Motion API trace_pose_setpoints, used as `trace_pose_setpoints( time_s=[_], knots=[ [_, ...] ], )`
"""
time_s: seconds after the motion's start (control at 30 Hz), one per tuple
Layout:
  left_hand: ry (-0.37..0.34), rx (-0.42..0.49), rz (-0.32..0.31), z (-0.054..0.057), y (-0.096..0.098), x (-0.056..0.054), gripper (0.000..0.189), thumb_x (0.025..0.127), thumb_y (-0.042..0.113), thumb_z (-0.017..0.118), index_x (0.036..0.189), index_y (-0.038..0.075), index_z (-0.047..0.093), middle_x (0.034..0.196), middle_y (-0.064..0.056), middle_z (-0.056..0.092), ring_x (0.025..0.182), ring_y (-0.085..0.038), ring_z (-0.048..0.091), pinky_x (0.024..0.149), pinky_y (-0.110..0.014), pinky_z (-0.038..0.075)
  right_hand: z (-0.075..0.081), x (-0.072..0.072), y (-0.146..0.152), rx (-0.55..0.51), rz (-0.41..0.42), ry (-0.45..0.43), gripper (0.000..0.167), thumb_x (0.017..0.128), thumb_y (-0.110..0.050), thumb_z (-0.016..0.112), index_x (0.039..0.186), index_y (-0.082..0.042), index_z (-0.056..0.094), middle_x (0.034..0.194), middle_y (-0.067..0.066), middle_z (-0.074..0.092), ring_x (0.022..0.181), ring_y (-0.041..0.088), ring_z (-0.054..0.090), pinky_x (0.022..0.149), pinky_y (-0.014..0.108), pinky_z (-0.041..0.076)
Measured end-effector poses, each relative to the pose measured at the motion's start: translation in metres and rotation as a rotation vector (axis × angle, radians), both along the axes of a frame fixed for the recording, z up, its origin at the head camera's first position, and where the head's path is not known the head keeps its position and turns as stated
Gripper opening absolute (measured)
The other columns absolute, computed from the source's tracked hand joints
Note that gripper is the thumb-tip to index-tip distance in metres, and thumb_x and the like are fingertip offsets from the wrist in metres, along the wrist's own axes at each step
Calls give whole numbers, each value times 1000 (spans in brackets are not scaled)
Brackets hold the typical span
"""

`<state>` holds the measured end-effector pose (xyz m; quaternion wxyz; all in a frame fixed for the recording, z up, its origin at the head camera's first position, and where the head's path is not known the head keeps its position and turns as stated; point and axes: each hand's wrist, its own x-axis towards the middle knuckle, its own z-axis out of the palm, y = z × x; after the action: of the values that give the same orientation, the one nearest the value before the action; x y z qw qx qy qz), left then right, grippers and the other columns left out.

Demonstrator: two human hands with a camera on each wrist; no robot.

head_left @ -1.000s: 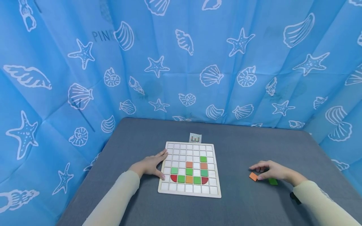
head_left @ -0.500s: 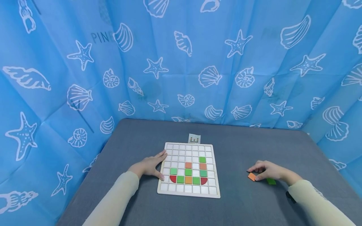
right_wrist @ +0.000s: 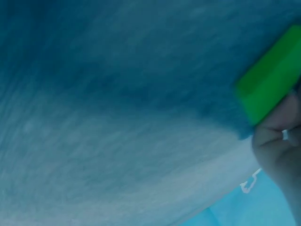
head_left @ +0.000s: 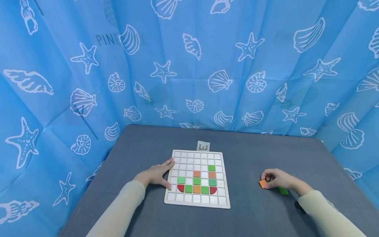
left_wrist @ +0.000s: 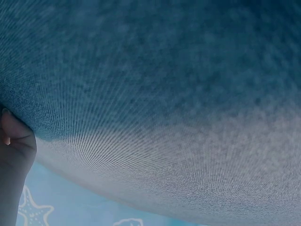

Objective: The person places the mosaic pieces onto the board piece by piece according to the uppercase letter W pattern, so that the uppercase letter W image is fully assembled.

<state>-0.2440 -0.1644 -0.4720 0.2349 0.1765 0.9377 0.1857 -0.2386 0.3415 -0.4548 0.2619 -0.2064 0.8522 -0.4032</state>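
In the head view a white square grid board (head_left: pixel 193 206) lies on the table. Green, orange and red tiles fill some of its cells, with a red quarter-round tile (head_left: pixel 213 190) at the right end of one row. My left hand (head_left: pixel 155 174) rests with spread fingers along the board's left edge. Over to the right, my right hand (head_left: pixel 281 180) pinches an orange square tile (head_left: pixel 262 183) between thumb and curled fingers. A green tile (head_left: pixel 283 191) lies beneath that hand, partly hidden; the right wrist view shows the green tile (right_wrist: pixel 270 75) beside the thumb.
A small printed card (head_left: pixel 203 145) touches the board's far edge. Near the right sleeve a dark object (head_left: pixel 299 207) is partly covered. Grey cloth (head_left: pixel 245 210) covers the table, and a blue shell-patterned curtain (head_left: pixel 189 72) hangs behind it.
The right hand's fingers have curled in closer around the orange tile, which has shifted slightly. The left hand keeps its place on the board.
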Motion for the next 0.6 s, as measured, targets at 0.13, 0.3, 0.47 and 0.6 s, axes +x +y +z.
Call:
trace_pose_setpoints(
  time_s=[0.13,0.3,0.47,0.6],
  knots=[
    [1,2,1,1,0,1,109,73,49,81,157,16,20,163,1,8,144,-34,22,110,-53,26,3,-1,-5,4,-43,-37,15,87,3,67,88,5,52,80,6,47,70,17,43,60,30,37],
    [-4,-12,10,-1,-1,1,109,73,51,80,157,19,19,163,3,6,145,-33,20,110,-53,26,11,3,-9,45,-136,-73,12,90,-1,65,86,4,56,79,5,52,68,18,45,60,30,39],
    [-4,-10,13,-2,-2,0,109,73,51,80,157,20,19,163,5,6,145,-33,20,110,-53,26,19,7,-20,63,-230,-115,9,92,-4,63,88,4,61,78,3,57,68,15,48,58,29,40],
    [-2,-8,14,-4,-2,-1,109,72,52,80,157,21,19,163,5,6,145,-32,20,110,-53,26,24,10,-34,86,-345,-153,11,94,-9,62,93,1,64,83,3,61,76,19,55,65,35,43]
  ],
)
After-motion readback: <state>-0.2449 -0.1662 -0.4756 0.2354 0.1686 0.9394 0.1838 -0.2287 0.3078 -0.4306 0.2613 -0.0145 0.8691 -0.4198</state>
